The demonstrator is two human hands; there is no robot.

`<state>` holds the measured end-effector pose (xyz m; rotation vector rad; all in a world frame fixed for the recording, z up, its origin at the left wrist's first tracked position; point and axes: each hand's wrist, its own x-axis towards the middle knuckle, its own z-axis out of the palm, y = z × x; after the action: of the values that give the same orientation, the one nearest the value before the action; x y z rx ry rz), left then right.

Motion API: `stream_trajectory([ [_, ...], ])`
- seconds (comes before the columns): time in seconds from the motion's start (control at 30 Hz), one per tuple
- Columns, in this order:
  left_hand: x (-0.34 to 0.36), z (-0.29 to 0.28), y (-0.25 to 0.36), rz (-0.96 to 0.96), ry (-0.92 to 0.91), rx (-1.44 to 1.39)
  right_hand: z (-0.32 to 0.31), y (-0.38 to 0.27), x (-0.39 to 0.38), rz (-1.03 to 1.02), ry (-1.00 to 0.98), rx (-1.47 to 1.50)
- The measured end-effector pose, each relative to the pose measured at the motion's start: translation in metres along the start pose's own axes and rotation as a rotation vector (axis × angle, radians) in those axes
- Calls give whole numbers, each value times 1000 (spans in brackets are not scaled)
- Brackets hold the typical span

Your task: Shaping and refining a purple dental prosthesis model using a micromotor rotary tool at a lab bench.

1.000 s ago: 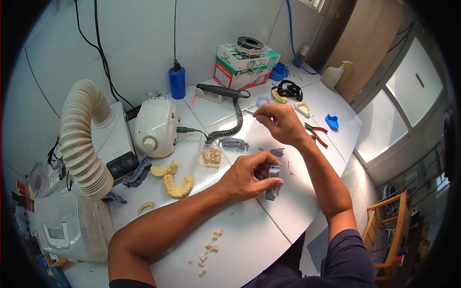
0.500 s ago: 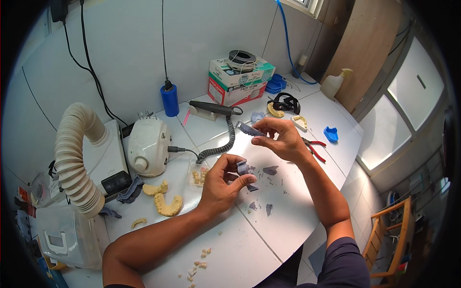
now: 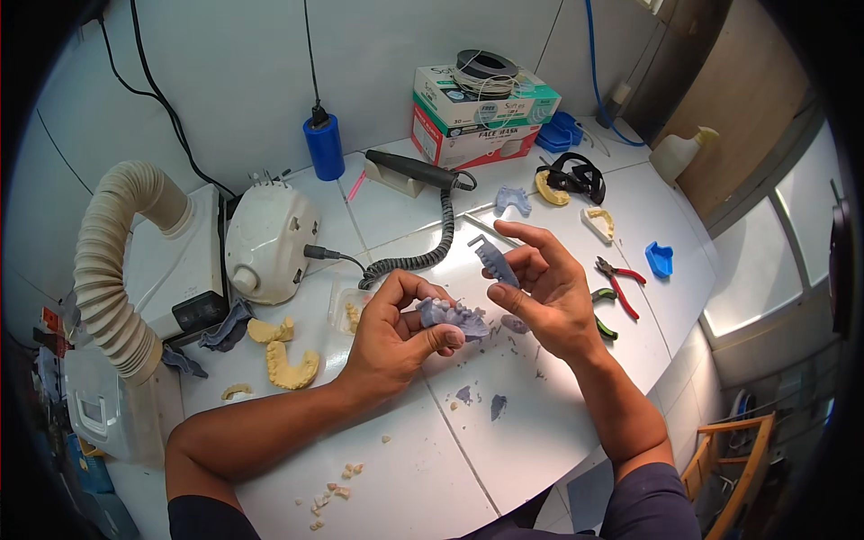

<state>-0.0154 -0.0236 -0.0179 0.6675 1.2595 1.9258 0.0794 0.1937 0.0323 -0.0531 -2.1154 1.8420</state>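
In my left hand [image 3: 389, 335] is a grey-blue dental cast piece [image 3: 450, 313] with tooth-shaped bumps along its top, pinched between thumb and fingers. My right hand [image 3: 556, 301] grips a curved grey dental piece [image 3: 492, 259] with a toothed edge, its end sticking up toward the wall. The two pieces are close together but apart. Beneath my hands, grey scraps and crumbs lie on the white tiled table; a larger grey scrap [image 3: 498, 408] rests nearer me. Left of my left hand stands a clear box [image 3: 340, 310] with small cream tooth pieces inside.
Yellow dental casts [image 3: 292, 364] lie to the left, below a white drill control unit [image 3: 274, 243] and a ribbed suction hose [image 3: 117, 261]. Red-handled pliers [image 3: 623, 292] and green-handled pliers [image 3: 605, 313] are at right. Loose cream teeth [image 3: 333, 493] lie near me. Mask boxes [image 3: 477, 139] stand behind.
The view has shifted. My right hand has come lower with its grey piece, nearer the left. My left hand has turned its cast, so the tooth bumps now show.
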Motion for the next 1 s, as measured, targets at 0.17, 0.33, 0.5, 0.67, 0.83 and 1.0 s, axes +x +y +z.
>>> stream_trajectory([
  [0.17, 2, 6, -2, 127, -65, 12, -19, 4, 1, 50, 52, 249],
  [0.33, -1, 11, 3, 149, -98, 17, -25, 2, 2, 16, -13, 393],
  [0.5, 1, 8, 3, 135, -108, -34, -19, 3, -3, -24, -52, 97],
  [0.67, 2, 2, -8, 151, -117, -9, -24, 0, -2, 24, -122, 245],
  [0.83, 2, 3, -9, 173, -122, 13, -20, -3, -3, 122, -179, 211],
  [1.0, 0, 8, -8, 209, -88, 52, -14, -4, -6, 149, -204, 268],
])
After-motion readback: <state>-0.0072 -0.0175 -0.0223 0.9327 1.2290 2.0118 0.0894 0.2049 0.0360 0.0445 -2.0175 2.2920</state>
